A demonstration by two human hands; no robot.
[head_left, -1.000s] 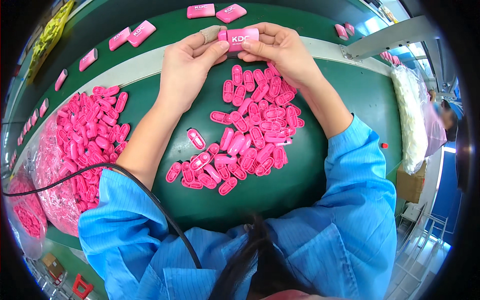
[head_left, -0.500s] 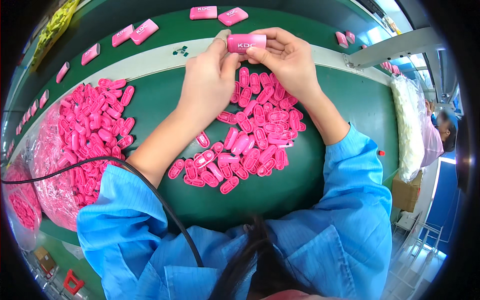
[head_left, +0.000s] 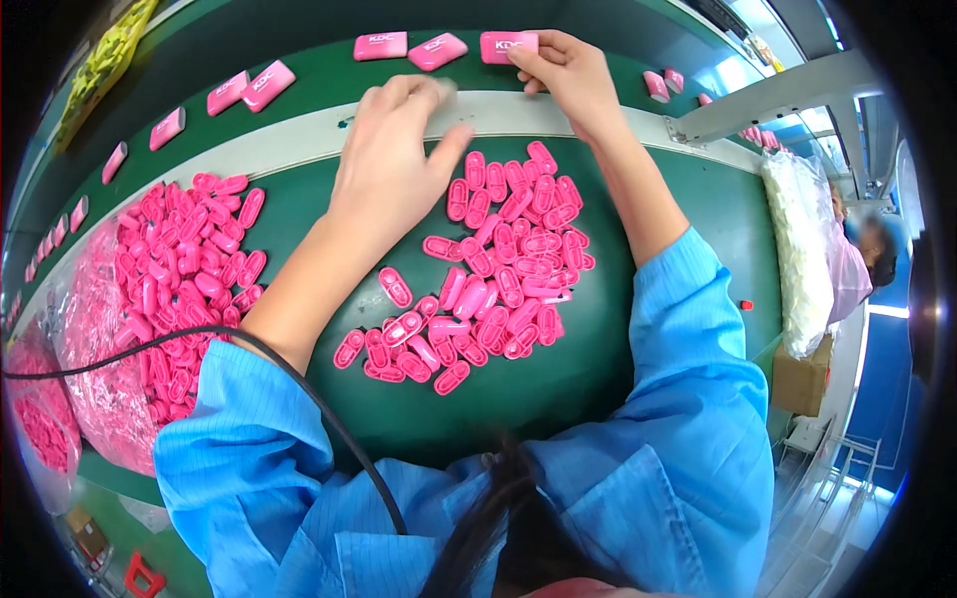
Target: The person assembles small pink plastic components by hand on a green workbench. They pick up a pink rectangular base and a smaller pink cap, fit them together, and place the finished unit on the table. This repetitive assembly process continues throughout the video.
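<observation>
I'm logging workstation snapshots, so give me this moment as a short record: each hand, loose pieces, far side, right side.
Left hand: blurred, thumb apart from fingers, above the pale strip; nothing visible in its grasp
Right hand: holds a pink case between thumb and fingers
Loose pieces: pink ovals in a central pile and a left pile
Far side: other pink cases, spaced out beyond the strip
Right side: bag of pale items, cardboard box
</observation>
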